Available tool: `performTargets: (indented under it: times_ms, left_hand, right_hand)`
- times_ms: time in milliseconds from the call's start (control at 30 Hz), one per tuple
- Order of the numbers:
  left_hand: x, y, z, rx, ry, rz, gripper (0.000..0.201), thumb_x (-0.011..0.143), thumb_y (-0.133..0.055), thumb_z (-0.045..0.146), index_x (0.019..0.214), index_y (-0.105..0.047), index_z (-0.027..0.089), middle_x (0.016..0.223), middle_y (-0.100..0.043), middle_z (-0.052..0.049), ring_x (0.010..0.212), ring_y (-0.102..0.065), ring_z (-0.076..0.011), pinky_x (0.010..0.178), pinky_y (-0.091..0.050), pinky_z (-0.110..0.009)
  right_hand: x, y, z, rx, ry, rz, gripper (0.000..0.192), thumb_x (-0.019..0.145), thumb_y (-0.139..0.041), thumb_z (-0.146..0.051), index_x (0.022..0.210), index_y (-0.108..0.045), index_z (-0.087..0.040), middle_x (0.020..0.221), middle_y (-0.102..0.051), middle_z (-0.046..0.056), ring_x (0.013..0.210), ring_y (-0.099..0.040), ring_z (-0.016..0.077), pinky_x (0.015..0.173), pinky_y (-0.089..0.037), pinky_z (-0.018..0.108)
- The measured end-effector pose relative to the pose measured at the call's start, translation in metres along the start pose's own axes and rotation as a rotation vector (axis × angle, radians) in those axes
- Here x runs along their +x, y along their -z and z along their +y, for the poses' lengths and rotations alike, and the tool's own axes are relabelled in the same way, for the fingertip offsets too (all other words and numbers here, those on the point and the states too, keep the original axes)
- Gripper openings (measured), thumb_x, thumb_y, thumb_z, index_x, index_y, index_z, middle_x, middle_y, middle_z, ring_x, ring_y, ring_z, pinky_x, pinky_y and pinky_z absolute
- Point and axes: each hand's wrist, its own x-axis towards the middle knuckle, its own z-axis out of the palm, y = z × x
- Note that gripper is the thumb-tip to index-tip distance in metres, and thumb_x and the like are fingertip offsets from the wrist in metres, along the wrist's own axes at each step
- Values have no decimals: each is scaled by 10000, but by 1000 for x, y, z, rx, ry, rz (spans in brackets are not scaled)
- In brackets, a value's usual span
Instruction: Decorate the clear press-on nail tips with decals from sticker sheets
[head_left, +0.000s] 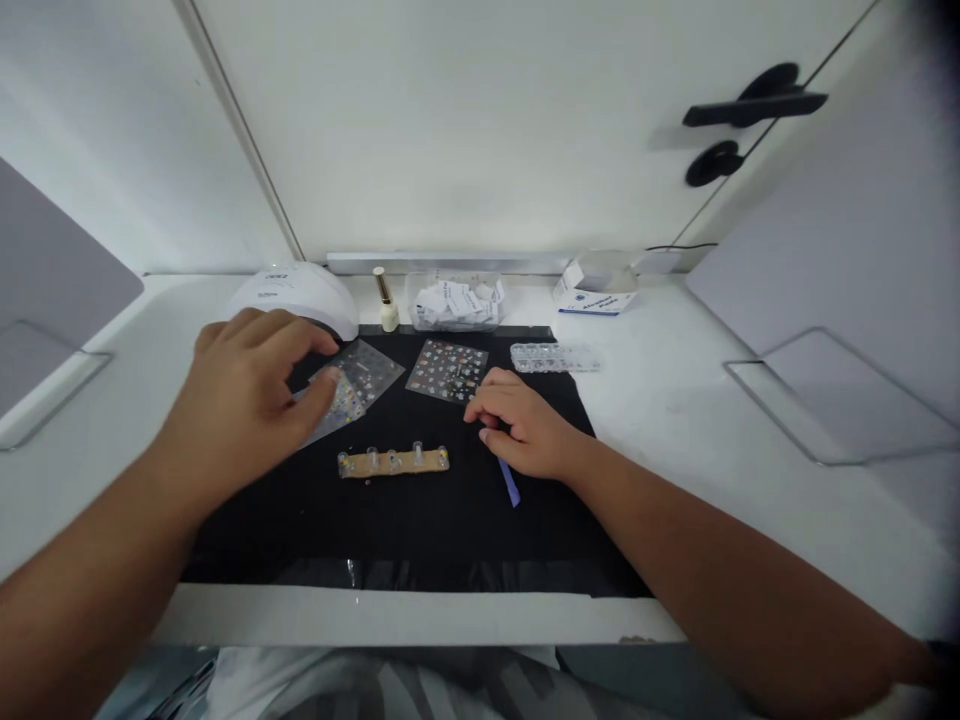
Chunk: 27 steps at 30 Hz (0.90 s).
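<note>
My left hand (244,385) hovers over the left of the black mat, thumb and forefinger apart, nothing visible between them. Below and beside it are a clear sheet with yellow and blue stickers (345,402) and another patterned sticker sheet (369,372). My right hand (517,425) is low at the mat's right, its fingers curled together; what they hold, if anything, is hidden. A flat purple stick (509,484) pokes out from under this palm. Beyond its fingertips lies a third sticker sheet (448,370). Between my hands, a tan strip (405,463) bears several clear decorated nail tips.
A white domed nail lamp (296,290) stands at the back left, beside a nail polish bottle (386,300). A clear tub of white packets (456,302), an open carton (598,285) and a clear compartment case (555,357) are farther right. The black mat (420,535) covers the middle.
</note>
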Motion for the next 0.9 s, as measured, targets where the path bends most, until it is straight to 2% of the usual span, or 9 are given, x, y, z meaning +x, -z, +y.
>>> performTargets:
  times_ms: [100,200,300,367,467,567,633,900]
  left_hand:
    - [-3,-9,-34,-45,-11,-62,146,862,-519,310,849,-615,200,834,-636,-21,642,-533,-175,657,-414,-335]
    - [-14,-32,-58,-123,-50,-129,171,862,-520,330,765,-584,205,752,-608,-32,782,-557,-224,733,-429,-351]
    - [-26,-52,-73,-170,24,-176,273,879,-511,349,646,-476,210,670,-546,-20,738,-528,-201,692,-426,-324]
    - [-30,-58,-78,-166,71,-186,292,913,-480,354,661,-470,206,709,-546,-28,774,-529,-200,722,-439,-327]
    - [-31,-63,-78,-167,120,-250,262,875,-572,443,871,-583,181,902,-615,-64,901,-557,-231,803,-463,-368]
    - [-32,-65,-74,-161,153,-336,557,783,-673,537,1208,-560,195,1186,-603,-107,1120,-523,-316,935,-431,-480]
    - [-34,-66,-72,-153,173,-383,679,768,-684,553,1325,-503,209,1284,-562,-123,1199,-476,-357,977,-395,-536]
    - [-31,-70,-75,-142,208,-516,730,750,-702,534,1380,-494,230,1222,-586,-116,1129,-509,-359,944,-413,-529]
  right_hand:
    - [0,1,2,26,17,-1,237,673,-541,-15,837,-582,-180,647,-483,-7,738,-473,193,709,-404,344]
    - [0,1,4,44,29,3,244,689,-544,-26,871,-577,-186,649,-486,-9,721,-466,190,684,-402,335]
    - [0,2,5,61,11,23,247,693,-536,-29,876,-572,-192,650,-486,-6,732,-469,195,653,-400,317]
    - [0,3,4,56,-27,23,227,674,-529,-22,819,-552,-196,658,-485,-2,737,-470,195,633,-396,306]
    - [2,4,3,30,-78,13,201,657,-519,-16,731,-496,-201,673,-478,4,732,-468,192,621,-388,301]
    - [5,3,4,6,-105,19,194,663,-514,-20,725,-487,-202,686,-479,8,725,-470,192,619,-390,306]
    - [5,3,5,-9,-113,26,194,676,-511,-23,752,-500,-201,700,-482,10,723,-471,192,618,-390,310]
    - [5,7,12,-78,-94,-56,246,725,-449,-2,670,-349,-220,655,-452,2,730,-429,196,641,-357,324]
